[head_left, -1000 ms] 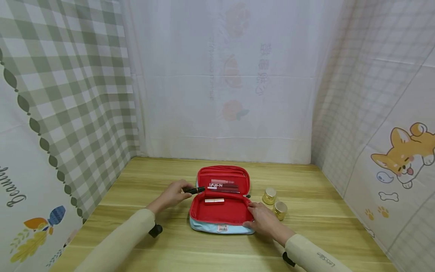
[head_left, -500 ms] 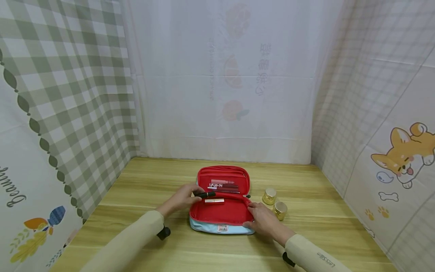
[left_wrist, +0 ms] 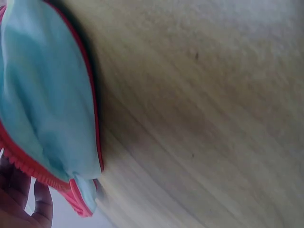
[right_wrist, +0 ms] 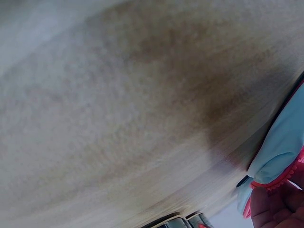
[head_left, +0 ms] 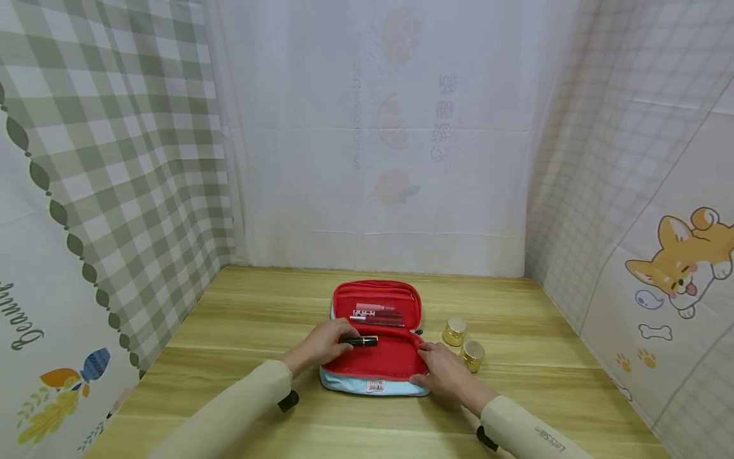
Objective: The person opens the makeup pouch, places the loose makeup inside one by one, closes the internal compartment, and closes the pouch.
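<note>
A light-blue zip pouch with a red lining lies unzipped and spread on the table. My left hand reaches over its left edge and pinches a slim black cosmetic tube with a gold band, level above the red inside. Behind the lid's mesh, several slim cosmetics show, one of them pink. My right hand grips the pouch's right rim, thumb outside and fingers over the edge. Both wrist views catch the blue side and red zip with part of a hand; the black tube is hidden there.
Two gold-lidded jars stand on the wooden table just right of the pouch. Cloth curtains hang at the back and both sides.
My left hand has carried the black tube right and toward me, from the pouch's left edge to over its inside. A pale tube lying there is now covered. My right hand stays put.
</note>
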`<action>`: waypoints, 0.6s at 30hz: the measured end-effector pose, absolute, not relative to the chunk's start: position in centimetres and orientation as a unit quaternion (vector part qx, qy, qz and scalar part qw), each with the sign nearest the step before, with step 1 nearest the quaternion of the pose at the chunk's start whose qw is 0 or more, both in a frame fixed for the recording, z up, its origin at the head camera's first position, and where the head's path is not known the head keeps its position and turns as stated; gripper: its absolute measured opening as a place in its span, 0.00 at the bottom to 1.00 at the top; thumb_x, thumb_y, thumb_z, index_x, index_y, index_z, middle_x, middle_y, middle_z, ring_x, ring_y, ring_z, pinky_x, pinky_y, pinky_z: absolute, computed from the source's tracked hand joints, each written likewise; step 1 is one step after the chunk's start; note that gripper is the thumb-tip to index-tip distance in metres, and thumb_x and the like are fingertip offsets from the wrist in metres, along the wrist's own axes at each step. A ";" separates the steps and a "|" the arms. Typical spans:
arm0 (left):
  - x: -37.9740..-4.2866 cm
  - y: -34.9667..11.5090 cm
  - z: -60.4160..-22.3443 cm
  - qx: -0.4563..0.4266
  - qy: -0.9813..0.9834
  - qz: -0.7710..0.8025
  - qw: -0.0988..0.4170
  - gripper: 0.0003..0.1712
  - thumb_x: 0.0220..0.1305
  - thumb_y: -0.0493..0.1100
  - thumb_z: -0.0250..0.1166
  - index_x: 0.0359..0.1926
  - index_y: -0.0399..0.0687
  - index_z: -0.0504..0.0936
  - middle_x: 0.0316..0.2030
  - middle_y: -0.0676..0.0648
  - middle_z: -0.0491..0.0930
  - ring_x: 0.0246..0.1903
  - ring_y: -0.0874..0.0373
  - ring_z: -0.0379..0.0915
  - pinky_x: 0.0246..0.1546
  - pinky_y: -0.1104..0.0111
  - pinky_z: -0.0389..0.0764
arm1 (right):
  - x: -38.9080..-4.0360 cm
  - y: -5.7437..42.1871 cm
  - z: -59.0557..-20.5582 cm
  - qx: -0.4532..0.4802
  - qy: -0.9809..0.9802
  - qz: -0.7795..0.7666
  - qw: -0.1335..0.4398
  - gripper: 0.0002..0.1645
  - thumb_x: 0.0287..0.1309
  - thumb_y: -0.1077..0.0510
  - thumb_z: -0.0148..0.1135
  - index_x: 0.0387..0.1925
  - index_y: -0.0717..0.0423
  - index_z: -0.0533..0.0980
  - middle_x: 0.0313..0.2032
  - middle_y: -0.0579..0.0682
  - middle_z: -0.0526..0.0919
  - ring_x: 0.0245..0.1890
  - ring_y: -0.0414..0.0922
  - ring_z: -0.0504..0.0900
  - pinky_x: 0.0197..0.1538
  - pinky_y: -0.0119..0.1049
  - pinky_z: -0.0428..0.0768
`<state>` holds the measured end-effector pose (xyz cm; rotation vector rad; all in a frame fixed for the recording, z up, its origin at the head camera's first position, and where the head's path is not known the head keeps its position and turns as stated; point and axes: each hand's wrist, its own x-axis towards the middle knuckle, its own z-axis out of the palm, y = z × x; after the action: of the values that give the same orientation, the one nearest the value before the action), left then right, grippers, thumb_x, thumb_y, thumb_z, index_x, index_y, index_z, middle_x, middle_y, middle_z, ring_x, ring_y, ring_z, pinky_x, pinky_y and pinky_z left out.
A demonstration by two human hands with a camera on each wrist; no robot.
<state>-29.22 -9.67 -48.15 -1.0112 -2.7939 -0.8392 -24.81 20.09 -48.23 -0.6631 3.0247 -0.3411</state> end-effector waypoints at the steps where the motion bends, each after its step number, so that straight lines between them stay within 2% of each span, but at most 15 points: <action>1: -29.2 -9.6 -48.2 -0.329 -0.906 -0.265 0.031 0.10 0.61 0.35 0.70 0.44 0.45 0.86 0.40 0.52 0.80 0.42 0.56 0.77 0.47 0.60 0.78 | -24.8 20.1 -48.3 -0.213 0.971 -0.108 0.013 0.41 0.51 0.45 0.76 0.55 0.73 0.77 0.57 0.65 0.77 0.61 0.62 0.72 0.64 0.55 0.69; 18: -29.4 -8.5 -49.0 -0.337 -0.925 -0.166 0.064 0.12 0.58 0.38 0.72 0.44 0.47 0.88 0.41 0.52 0.81 0.44 0.57 0.77 0.47 0.61 0.78 | -24.8 20.1 -48.4 -0.216 0.970 -0.112 0.005 0.40 0.50 0.46 0.76 0.54 0.73 0.77 0.56 0.65 0.78 0.60 0.62 0.72 0.64 0.55 0.68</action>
<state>-29.43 -8.54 -48.97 -1.0175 -2.7914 -0.5004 -24.84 20.13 -48.37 -0.6777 3.0369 -0.3492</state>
